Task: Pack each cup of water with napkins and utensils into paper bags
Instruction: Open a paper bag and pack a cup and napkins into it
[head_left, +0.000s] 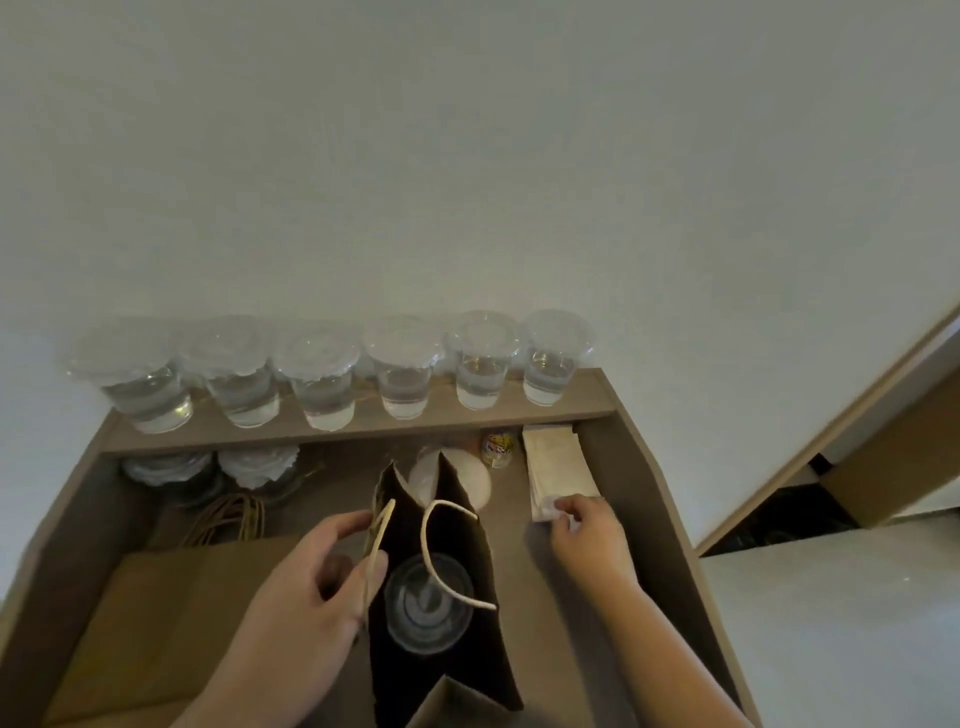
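Here the person stands over a brown desk (524, 566) set against a pale wall. An open paper bag (467, 551) stands upright in the middle of the desk, its mouth spread wide and its pale cord handles (427, 545) flopped outward. Down inside it sits one lidded cup (428, 605) of water, seen from above.

The left hand (317, 571) grips the bag's left wall, with thumb and fingers curled round the top edge and the handle there. The right hand (589, 532) reaches to the right of the bag. Its fingertips are drawn together in a pinch on the near corner of a stack of white napkins (558, 473), which lies flat on the desk, apart from the bag.

At the far edge, a raised shelf (587, 397) carries a row of six clear lidded cups of water (405, 384), side by side against the wall. Two more lidded cups (171, 470) stand below the shelf at the far left. Near them, on the left of the desk, lies a pile of flat brown bags (156, 613) with twisted brown handles (228, 519) at its far end. A small colourful object (497, 449), too blurred to identify, sits just left of the napkins under the shelf. A round white shape (467, 478) shows directly behind the open bag; what it is cannot be told.
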